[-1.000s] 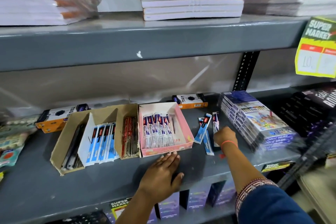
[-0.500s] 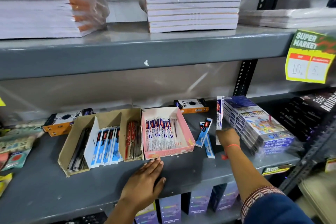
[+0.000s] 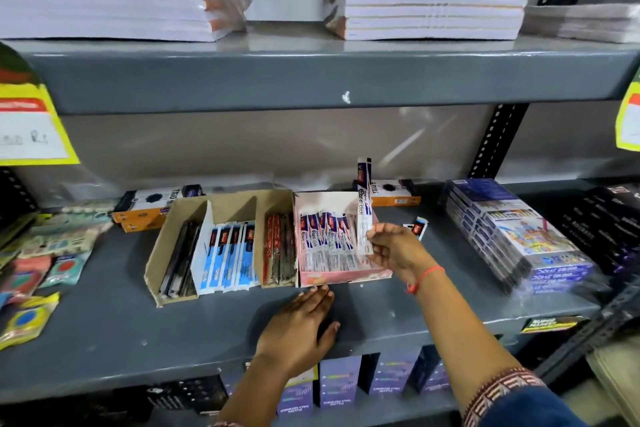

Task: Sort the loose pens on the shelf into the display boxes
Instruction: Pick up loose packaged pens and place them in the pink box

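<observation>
Grey metal shelf (image 3: 104,322) carries the display boxes; the right hand (image 3: 394,248) pinches one wrapped pen (image 3: 363,208) upright over the pink box (image 3: 346,276), while the left hand (image 3: 301,326) lies flat, fingers spread, just before it. Best to tip the pen level with its matching neighbours before lowering it in.

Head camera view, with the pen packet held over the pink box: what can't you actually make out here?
- Loose pen packet on the shelf: head view, mostly hidden behind the right hand.
- Pen packet in that hand: lower end covered by the fingers; small print blurred.
- Yellow price tag at right: cut off by the frame edge.
- Black pens in the cardboard box's left compartment: too dark and blurred to count.
</observation>
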{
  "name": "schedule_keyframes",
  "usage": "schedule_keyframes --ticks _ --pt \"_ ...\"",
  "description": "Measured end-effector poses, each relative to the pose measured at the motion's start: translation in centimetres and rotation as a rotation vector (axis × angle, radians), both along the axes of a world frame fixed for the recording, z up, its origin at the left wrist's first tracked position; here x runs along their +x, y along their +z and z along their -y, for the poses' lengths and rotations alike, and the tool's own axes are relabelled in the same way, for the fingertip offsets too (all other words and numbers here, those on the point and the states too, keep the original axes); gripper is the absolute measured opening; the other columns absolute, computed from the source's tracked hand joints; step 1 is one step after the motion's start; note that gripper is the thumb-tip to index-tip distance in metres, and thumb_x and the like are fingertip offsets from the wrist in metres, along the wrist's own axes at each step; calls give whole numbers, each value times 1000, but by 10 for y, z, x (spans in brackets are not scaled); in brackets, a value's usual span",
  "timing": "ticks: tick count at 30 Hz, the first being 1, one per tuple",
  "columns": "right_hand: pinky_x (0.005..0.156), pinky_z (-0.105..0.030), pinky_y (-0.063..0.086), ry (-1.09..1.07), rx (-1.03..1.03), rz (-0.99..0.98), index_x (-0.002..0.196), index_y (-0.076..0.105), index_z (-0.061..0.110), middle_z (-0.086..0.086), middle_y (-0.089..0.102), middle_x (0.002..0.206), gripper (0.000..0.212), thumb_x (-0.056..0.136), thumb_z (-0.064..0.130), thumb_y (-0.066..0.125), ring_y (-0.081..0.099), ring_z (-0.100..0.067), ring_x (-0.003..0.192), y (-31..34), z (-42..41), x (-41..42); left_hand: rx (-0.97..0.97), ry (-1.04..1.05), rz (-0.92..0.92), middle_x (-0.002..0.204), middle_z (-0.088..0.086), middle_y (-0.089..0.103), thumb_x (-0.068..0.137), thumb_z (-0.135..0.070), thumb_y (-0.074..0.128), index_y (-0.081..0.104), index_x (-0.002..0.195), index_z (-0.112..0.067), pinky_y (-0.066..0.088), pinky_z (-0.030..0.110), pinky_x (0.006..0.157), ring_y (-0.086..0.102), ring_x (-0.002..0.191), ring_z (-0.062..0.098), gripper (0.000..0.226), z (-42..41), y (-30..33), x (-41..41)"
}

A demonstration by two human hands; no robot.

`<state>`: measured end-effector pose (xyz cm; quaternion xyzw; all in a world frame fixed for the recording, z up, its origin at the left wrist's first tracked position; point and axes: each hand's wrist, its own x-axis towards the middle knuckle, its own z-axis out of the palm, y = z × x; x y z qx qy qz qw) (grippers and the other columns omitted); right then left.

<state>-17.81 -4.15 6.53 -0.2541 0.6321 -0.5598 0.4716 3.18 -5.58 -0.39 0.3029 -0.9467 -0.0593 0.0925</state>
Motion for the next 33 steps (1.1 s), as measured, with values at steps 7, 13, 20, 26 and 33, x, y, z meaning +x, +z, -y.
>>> schedule_keyframes --ticks 7,13,20,26,33 --pt "39 -15 43 -12 112 -188 63 49 16 -2 47 62 36 89 -9 45 39 -10 52 2 18 19 23 6 -9 153 -6 17 88 -55 12 22 145 -21 -1 15 103 14 139 9 67 1 -4 1" --pt "81 -44 59 -67 243 -581 73 61 14 -17 65 93 24 81 -7 54 66 -34 89 -12 44 33 36 -24 -36 153 -3 19 83 -58 4 22 145 -21 11 22 110 16 139 12 74 4 -9 1" --pt "85 -36 51 83 417 -1012 110 60 -2 -21 68 113 26 87 4 50 63 -36 107 -16 50 45 96 -24 -29 115 -4 67 90 -48 29 67 112 -20 48 22 84 62 103 10 52 3 -6 1" --pt "90 -37 49 58 415 -1050 114 62 0 -22 64 119 31 90 8 44 60 -36 111 -5 42 40 57 5 -45 113 -1 68 82 -47 36 68 110 -17 48 21 83 63 102 12 52 0 -1 1" --pt "91 -43 45 -362 341 -910 122 48 -1 -26 51 127 36 86 0 41 52 -44 115 0 -4 2 13 -9 -46 149 -1 29 83 -55 9 34 141 -16 4 21 105 27 136 16 74 0 -3 -1"
